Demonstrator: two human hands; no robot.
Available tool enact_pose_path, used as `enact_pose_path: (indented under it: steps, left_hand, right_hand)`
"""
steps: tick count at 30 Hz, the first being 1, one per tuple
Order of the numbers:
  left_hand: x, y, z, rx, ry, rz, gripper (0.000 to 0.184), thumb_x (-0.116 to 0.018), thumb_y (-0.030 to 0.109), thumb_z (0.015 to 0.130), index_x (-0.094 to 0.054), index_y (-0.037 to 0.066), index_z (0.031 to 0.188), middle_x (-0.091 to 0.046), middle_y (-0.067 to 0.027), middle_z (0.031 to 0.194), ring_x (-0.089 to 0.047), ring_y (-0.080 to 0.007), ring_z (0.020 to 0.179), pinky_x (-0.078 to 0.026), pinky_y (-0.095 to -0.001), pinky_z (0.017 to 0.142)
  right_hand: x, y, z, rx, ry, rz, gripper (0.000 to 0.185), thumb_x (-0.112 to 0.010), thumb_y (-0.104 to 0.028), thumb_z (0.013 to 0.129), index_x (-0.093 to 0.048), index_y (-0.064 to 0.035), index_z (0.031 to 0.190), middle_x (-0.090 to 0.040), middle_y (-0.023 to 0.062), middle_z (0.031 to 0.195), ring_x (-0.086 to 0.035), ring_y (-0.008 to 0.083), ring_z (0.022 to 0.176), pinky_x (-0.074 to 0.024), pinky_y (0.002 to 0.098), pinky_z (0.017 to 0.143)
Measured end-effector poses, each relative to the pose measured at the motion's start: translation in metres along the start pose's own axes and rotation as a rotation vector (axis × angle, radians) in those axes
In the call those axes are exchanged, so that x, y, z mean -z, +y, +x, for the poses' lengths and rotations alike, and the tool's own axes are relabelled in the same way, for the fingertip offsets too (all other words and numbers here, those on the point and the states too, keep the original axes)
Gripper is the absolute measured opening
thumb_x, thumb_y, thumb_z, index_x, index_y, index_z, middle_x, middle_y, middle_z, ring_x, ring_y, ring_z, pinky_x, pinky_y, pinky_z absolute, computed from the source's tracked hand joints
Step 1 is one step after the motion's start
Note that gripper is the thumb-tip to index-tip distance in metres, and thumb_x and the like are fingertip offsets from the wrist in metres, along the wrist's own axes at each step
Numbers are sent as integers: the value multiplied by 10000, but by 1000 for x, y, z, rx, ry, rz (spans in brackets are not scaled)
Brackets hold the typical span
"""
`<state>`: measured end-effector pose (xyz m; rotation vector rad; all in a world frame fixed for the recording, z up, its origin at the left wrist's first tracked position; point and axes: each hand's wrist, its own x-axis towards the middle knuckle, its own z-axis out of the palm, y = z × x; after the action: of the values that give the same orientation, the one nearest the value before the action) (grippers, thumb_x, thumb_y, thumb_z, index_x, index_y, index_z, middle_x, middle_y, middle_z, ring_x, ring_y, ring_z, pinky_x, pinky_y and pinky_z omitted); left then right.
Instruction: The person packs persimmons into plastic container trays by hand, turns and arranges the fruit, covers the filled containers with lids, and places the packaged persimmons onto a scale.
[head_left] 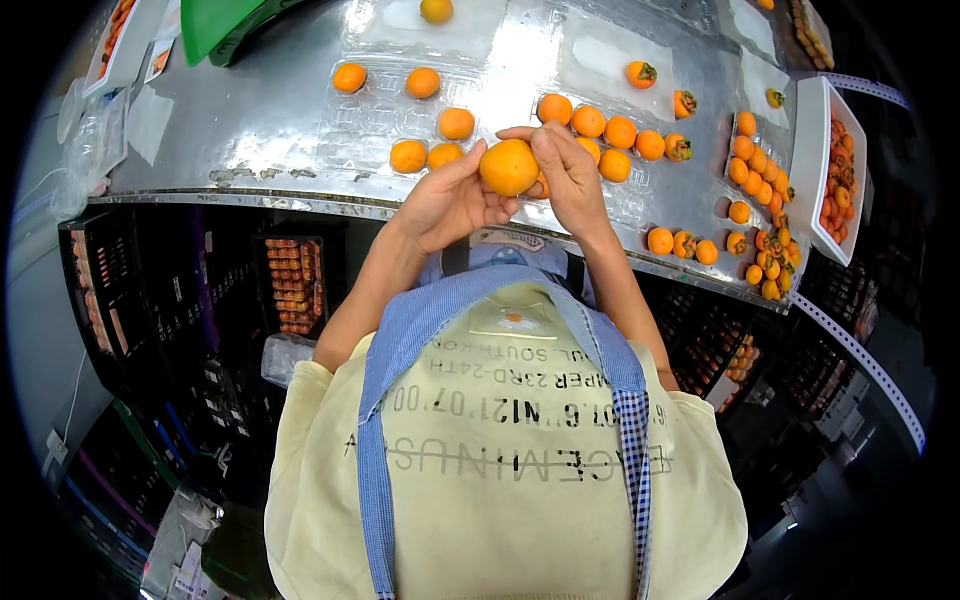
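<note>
An orange persimmon (pixel 509 167) is held between both hands above the table's front edge. My left hand (pixel 445 203) has its thumb and fingers around the fruit's left side. My right hand (pixel 565 170) touches it from the right, thumb and forefinger near its top. Clear plastic trays (pixel 385 110) lie on the metal table (pixel 240 165) under and behind the hands. Several more persimmons (pixel 588 121) sit in tray cups to the right, and a few (pixel 408 156) sit to the left. Part of one fruit is hidden beneath the hands.
A white box (pixel 808 150) of small orange fruit stands at the right, beside a cluster of persimmons (pixel 770 265) at the table's corner. A green container (pixel 215 25) is at the back left. Black crates (pixel 300 250) stand below the table.
</note>
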<state>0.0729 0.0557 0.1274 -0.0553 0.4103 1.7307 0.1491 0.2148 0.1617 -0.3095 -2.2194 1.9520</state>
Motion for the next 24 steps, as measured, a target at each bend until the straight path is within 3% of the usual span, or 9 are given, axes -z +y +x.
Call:
enact_pose_path:
  steps: [4, 8, 13, 16, 19, 24]
  left_hand:
    - [0, 0, 0, -10, -34, -45, 503, -305, 432, 1003, -485, 13, 1214, -597, -145, 1076, -594, -200, 853, -499, -312, 790]
    - [0, 0, 2, -68, -88, -41, 507, -288, 426, 1005, -475, 12, 1231, -587, -144, 1106, -593, -215, 913, -486, -341, 829]
    - [-14, 4, -4, -118, 82, 113, 517, -264, 431, 1005, -429, 38, 1298, -559, -160, 1171, -579, -228, 1057, -479, -394, 896]
    - [-16, 0, -6, -157, 253, 262, 477, -326, 417, 999, -463, 40, 1257, -563, -114, 1163, -566, -199, 1067, -476, -371, 883]
    - [-9, -6, -8, -263, 348, 354, 396, -419, 362, 986, -504, 42, 1203, -575, -82, 1136, -567, -171, 1046, -481, -345, 869]
    - [-11, -13, -12, -249, 303, 272, 317, -499, 293, 965, -535, 40, 1153, -588, -74, 1093, -583, -156, 998, -498, -316, 846]
  right_hand:
    - [2, 4, 0, 36, 10, -59, 341, -415, -218, 990, -658, 20, 1019, -553, 61, 830, -517, 123, 793, -412, 241, 727]
    - [2, 3, 0, 141, 34, -134, 305, -564, -228, 897, -628, 2, 1087, -580, 71, 894, -545, 161, 862, -432, 273, 769]
    - [-8, -4, -3, 285, 61, -307, 540, -777, -191, 677, -592, -27, 1157, -582, 82, 959, -550, 205, 889, -450, 319, 786]
    - [-5, 0, -5, 291, 64, -392, 566, -802, -257, 643, -599, -70, 1137, -600, 92, 926, -546, 262, 847, -435, 354, 788]
    - [-4, 0, -5, 354, 45, -489, 543, -798, -248, 644, -599, -65, 1115, -599, 96, 916, -550, 253, 835, -441, 348, 761]
    - [-14, 5, -12, 102, 53, -122, 354, -729, -245, 750, -589, -21, 987, -599, 91, 863, -566, 192, 783, -447, 318, 708]
